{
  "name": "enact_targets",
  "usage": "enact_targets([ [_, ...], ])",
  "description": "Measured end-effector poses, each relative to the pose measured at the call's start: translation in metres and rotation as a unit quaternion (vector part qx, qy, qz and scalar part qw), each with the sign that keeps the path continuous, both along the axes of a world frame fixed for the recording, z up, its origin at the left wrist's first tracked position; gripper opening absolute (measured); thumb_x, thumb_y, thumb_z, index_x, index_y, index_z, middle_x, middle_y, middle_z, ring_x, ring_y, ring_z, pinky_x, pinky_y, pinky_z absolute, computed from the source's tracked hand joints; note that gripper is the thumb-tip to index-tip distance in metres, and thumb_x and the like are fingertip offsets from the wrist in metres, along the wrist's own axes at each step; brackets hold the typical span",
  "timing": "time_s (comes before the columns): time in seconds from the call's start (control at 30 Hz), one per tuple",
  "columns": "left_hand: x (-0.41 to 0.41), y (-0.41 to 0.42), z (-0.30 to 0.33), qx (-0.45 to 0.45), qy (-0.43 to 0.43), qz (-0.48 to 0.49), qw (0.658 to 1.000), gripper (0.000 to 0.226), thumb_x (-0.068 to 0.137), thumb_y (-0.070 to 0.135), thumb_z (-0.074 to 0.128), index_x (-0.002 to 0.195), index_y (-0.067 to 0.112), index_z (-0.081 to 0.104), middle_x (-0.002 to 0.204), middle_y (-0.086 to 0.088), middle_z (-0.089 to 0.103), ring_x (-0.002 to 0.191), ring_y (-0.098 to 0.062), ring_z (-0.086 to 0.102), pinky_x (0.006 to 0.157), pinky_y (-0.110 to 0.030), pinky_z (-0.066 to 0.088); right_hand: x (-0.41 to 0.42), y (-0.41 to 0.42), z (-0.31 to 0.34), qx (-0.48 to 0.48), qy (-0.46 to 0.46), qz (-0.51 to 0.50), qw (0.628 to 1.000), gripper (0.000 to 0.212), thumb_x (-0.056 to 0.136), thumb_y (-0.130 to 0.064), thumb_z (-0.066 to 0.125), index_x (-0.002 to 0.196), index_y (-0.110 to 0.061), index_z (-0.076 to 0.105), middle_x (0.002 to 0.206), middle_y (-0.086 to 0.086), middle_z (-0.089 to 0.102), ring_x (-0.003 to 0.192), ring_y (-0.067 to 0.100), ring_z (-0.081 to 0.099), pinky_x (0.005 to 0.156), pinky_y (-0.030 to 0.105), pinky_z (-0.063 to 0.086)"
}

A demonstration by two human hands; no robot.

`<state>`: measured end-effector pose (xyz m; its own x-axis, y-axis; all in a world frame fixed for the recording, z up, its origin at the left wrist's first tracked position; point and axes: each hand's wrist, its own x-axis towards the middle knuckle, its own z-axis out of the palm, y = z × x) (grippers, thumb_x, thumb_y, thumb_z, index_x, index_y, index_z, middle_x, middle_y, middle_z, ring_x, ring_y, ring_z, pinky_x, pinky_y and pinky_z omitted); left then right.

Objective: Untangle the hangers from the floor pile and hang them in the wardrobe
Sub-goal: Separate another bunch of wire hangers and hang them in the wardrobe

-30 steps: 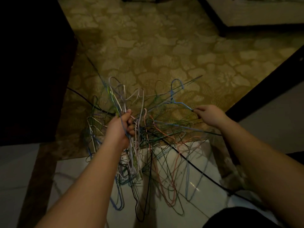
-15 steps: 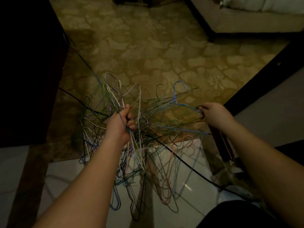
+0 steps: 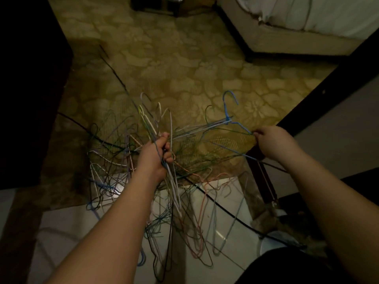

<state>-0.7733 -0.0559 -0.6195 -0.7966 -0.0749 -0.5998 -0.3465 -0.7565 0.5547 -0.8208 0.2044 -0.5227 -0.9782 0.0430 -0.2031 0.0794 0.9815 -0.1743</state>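
- Wire hangers (image 3: 164, 181) in many colours are hanging as one tangled bundle above the edge of the patterned carpet (image 3: 174, 64) and the pale tile floor (image 3: 71, 232).
- Clenched around a fistful of wires, the left hand (image 3: 155, 154) is holding the bundle up, forearm stretching forward from the lower left.
- Pinching the shoulder wire of a blue hanger (image 3: 229, 119), the right hand (image 3: 272, 142) is keeping its grip out to the right of the bundle.
- Lying roughly crosswise, the blue hanger is pointing its hook away from the person, its other end sitting in the tangle.
- A bed (image 3: 307, 27) is standing at the upper right.
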Motion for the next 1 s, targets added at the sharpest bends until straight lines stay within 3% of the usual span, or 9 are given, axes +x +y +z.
enact_targets([
  [0.3, -0.001, 0.032, 0.013, -0.048, -0.007, -0.083, 0.995, 0.009, 0.101, 0.015, 0.051, 0.099, 0.01, 0.057, 0.077, -0.006, 0.062, 0.046, -0.014, 0.059, 0.042, -0.024, 0.049, 0.036, -0.087, 0.01, -0.122, -0.088, 0.042, 0.988, 0.032, 0.1, -0.011, 0.037, 0.122, -0.004, 0.058, 0.118, 0.017, 0.062, 0.109, 0.034, 0.059, 0.078, 0.03, 0.043],
  [0.47, 0.002, 0.029, 0.017, -0.068, 0.007, -0.104, 0.992, 0.025, 0.097, 0.026, 0.056, 0.11, 0.004, 0.061, 0.069, -0.005, 0.067, 0.045, -0.013, 0.06, 0.038, -0.02, 0.04, 0.062, -0.124, -0.001, -0.151, -0.103, 0.127, 0.975, 0.034, 0.103, -0.019, 0.036, 0.121, -0.002, 0.059, 0.117, 0.018, 0.061, 0.109, 0.034, 0.057, 0.084, 0.034, 0.045],
  [0.57, 0.006, 0.02, 0.013, -0.131, -0.016, -0.128, 0.983, 0.065, 0.078, 0.034, 0.079, 0.128, 0.002, 0.053, 0.089, -0.013, 0.068, 0.072, -0.024, 0.067, 0.058, -0.033, 0.051, 0.069, -0.132, -0.012, -0.217, -0.132, 0.13, 0.958, 0.039, 0.104, -0.025, 0.035, 0.131, -0.005, 0.054, 0.13, 0.017, 0.056, 0.121, 0.031, 0.051, 0.096, 0.034, 0.041],
  [0.63, 0.006, 0.015, 0.01, -0.144, -0.024, -0.133, 0.98, 0.056, 0.076, 0.027, 0.08, 0.121, 0.008, 0.053, 0.097, -0.016, 0.069, 0.087, -0.031, 0.067, 0.072, -0.041, 0.056, 0.07, -0.128, -0.011, -0.241, -0.181, 0.154, 0.941, 0.046, 0.105, -0.035, 0.033, 0.141, -0.012, 0.049, 0.141, 0.008, 0.051, 0.13, 0.025, 0.046, 0.104, 0.031, 0.035],
  [0.7, 0.009, 0.011, 0.01, -0.144, -0.028, -0.142, 0.979, 0.038, 0.083, 0.016, 0.07, 0.115, 0.0, 0.058, 0.082, -0.016, 0.068, 0.073, -0.028, 0.064, 0.064, -0.036, 0.055, 0.063, -0.116, -0.006, -0.299, -0.203, 0.119, 0.925, 0.052, 0.103, -0.048, 0.03, 0.126, -0.016, 0.063, 0.122, 0.003, 0.066, 0.113, 0.022, 0.06, 0.093, 0.032, 0.044],
  [0.77, 0.011, 0.007, 0.009, -0.142, -0.028, -0.145, 0.979, 0.03, 0.088, 0.012, 0.063, 0.111, -0.007, 0.059, 0.073, -0.011, 0.067, 0.061, -0.022, 0.053, 0.049, -0.026, 0.045, 0.048, -0.101, -0.004, -0.342, -0.126, 0.069, 0.929, 0.049, 0.103, -0.047, 0.033, 0.11, -0.017, 0.071, 0.095, -0.003, 0.071, 0.091, 0.015, 0.064, 0.072, 0.026, 0.044],
  [0.87, 0.02, 0.003, 0.014, -0.167, -0.03, -0.171, 0.971, 0.015, 0.094, 0.011, 0.055, 0.084, 0.003, 0.061, 0.062, -0.003, 0.053, 0.05, -0.011, 0.037, 0.043, -0.021, 0.025, 0.017, -0.088, -0.019, -0.223, 0.087, 0.112, 0.964, 0.036, 0.097, -0.036, 0.053, 0.126, -0.017, 0.061, 0.111, -0.002, 0.059, 0.112, 0.018, 0.054, 0.086, 0.028, 0.044],
  [0.93, 0.025, -0.005, 0.017, -0.181, -0.023, -0.195, 0.964, 0.02, 0.095, 0.011, 0.055, 0.077, 0.006, 0.061, 0.065, -0.002, 0.047, 0.048, -0.01, 0.036, 0.043, -0.022, 0.02, -0.001, -0.09, -0.029, -0.1, 0.087, 0.186, 0.973, 0.054, 0.091, -0.043, 0.059, 0.14, -0.023, 0.046, 0.135, 0.002, 0.048, 0.131, 0.023, 0.04, 0.105, 0.042, 0.033],
  [1.0, 0.031, -0.012, 0.019, -0.178, -0.011, -0.215, 0.96, 0.018, 0.095, 0.011, 0.054, 0.079, 0.006, 0.059, 0.063, -0.002, 0.052, 0.045, -0.009, 0.04, 0.043, -0.023, 0.019, -0.014, -0.095, -0.036, 0.02, 0.016, 0.248, 0.968, 0.062, 0.089, -0.054, 0.057, 0.142, -0.027, 0.042, 0.141, 0.001, 0.046, 0.134, 0.024, 0.038, 0.109, 0.047, 0.027],
])
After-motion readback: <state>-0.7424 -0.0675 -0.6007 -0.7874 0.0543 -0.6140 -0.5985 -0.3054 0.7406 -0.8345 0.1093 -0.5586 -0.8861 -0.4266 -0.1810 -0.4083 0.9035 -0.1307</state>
